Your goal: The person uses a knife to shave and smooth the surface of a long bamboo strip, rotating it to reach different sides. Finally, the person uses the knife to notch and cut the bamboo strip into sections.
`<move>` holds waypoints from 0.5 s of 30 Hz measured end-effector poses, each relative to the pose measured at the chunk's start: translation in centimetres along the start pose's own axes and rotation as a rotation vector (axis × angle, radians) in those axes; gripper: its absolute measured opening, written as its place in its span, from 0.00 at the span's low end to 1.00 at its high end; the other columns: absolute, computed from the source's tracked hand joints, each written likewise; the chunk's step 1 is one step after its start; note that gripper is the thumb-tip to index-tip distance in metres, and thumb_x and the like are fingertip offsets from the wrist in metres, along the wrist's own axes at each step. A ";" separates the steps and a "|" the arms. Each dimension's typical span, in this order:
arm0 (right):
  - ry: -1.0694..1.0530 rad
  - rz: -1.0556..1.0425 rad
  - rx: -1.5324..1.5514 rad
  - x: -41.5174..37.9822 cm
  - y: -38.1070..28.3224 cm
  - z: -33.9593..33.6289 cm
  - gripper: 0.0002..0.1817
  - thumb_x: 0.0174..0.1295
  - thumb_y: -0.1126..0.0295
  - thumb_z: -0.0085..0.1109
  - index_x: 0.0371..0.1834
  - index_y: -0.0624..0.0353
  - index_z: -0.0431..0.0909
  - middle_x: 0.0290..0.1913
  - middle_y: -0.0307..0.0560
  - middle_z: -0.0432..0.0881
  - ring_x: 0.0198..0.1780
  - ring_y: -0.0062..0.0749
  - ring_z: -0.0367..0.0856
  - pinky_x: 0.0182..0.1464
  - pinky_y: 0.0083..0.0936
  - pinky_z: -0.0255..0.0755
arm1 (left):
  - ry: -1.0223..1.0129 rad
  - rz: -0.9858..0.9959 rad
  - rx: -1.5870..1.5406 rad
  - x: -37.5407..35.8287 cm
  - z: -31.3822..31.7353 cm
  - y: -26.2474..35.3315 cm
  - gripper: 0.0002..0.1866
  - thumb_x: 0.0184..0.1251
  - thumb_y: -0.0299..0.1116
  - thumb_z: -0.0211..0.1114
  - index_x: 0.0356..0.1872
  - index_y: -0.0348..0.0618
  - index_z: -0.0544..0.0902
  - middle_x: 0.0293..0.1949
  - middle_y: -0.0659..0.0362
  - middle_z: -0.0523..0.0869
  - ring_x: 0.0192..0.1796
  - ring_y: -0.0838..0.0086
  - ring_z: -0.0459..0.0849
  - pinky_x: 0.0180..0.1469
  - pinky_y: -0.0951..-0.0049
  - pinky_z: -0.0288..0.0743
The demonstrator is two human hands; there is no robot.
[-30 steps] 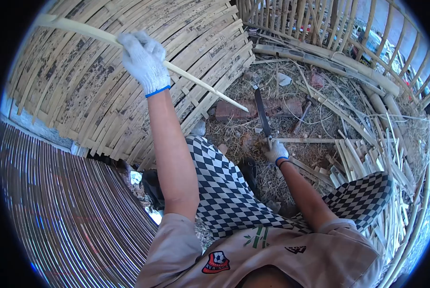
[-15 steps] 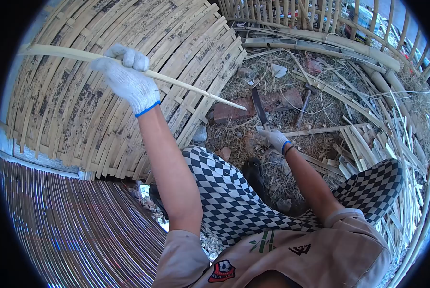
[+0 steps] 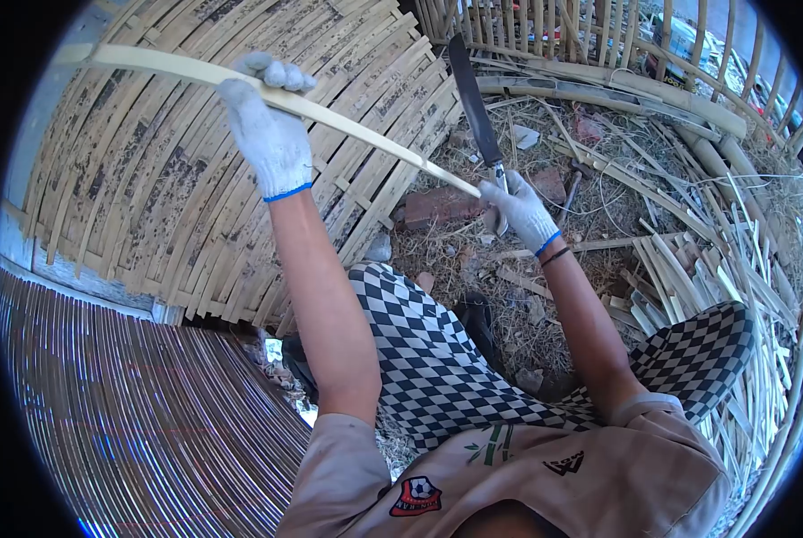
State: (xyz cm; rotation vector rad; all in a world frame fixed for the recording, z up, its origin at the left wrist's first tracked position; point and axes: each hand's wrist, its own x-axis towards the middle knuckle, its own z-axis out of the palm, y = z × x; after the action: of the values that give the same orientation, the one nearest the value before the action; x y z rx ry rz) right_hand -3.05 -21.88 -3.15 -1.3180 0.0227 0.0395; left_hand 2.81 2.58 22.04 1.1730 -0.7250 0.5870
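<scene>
My left hand (image 3: pixel 271 139), in a white knit glove with a blue cuff, is closed around a long pale bamboo strip (image 3: pixel 370 136). The strip runs from the upper left, sloping down to the right across a woven bamboo panel (image 3: pixel 150 188). Its lower end comes right up to the fingers of my right hand (image 3: pixel 524 211). That hand, gloved the same way, grips the handle of a long dark-bladed knife (image 3: pixel 475 103). The blade points up and away from me. Below the strip's tip lies a reddish brick (image 3: pixel 439 206) on the straw-littered ground.
A hammer (image 3: pixel 570 195) lies right of the brick. Split bamboo pieces (image 3: pixel 679 278) are heaped at the right. Thick bamboo poles (image 3: pixel 598 88) and a slatted fence (image 3: pixel 545 27) stand beyond. A ribbed brown sheet (image 3: pixel 141 421) covers the lower left.
My right hand has risen with the knife, whose blade now points higher, and has come to the strip's end. My left hand has moved slightly up and right with the strip.
</scene>
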 end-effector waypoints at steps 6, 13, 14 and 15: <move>0.119 0.069 -0.026 -0.9 -1.3 -0.7 0.16 0.70 0.55 0.68 0.38 0.57 0.79 0.23 0.33 0.75 0.19 0.18 0.73 0.20 0.21 0.66 | -0.063 -0.017 -0.115 0.0 0.7 -2.1 0.27 0.79 0.60 0.59 0.51 0.41 0.77 0.34 0.63 0.72 0.38 0.71 0.71 0.48 0.60 0.73; 0.199 -0.244 -0.133 -1.8 -4.3 1.7 0.16 0.69 0.59 0.69 0.46 0.59 0.77 0.25 0.32 0.74 0.21 0.15 0.72 0.23 0.20 0.66 | -0.003 -0.006 -0.093 0.1 0.8 -1.7 0.21 0.80 0.52 0.63 0.50 0.41 0.77 0.35 0.64 0.71 0.38 0.73 0.71 0.49 0.61 0.75; 0.146 -0.187 -0.121 -1.8 -4.3 1.8 0.16 0.69 0.60 0.69 0.47 0.60 0.76 0.25 0.32 0.75 0.22 0.15 0.72 0.24 0.20 0.67 | 0.004 -0.006 -0.061 0.1 0.9 -2.0 0.20 0.80 0.51 0.63 0.49 0.41 0.77 0.35 0.63 0.71 0.38 0.73 0.71 0.49 0.60 0.75; 0.095 -0.125 -0.108 -1.8 -3.9 1.8 0.16 0.69 0.62 0.68 0.48 0.60 0.75 0.25 0.33 0.75 0.22 0.14 0.72 0.25 0.20 0.68 | 0.013 -0.012 -0.028 -0.2 0.9 -2.3 0.19 0.80 0.49 0.63 0.48 0.41 0.77 0.36 0.63 0.71 0.38 0.73 0.72 0.50 0.60 0.76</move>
State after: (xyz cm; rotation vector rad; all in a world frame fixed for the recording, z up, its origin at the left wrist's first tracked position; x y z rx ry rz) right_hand -4.72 -21.16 1.18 -1.4257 0.0190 -0.1292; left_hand 4.18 1.04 20.73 1.1460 -0.7126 0.5722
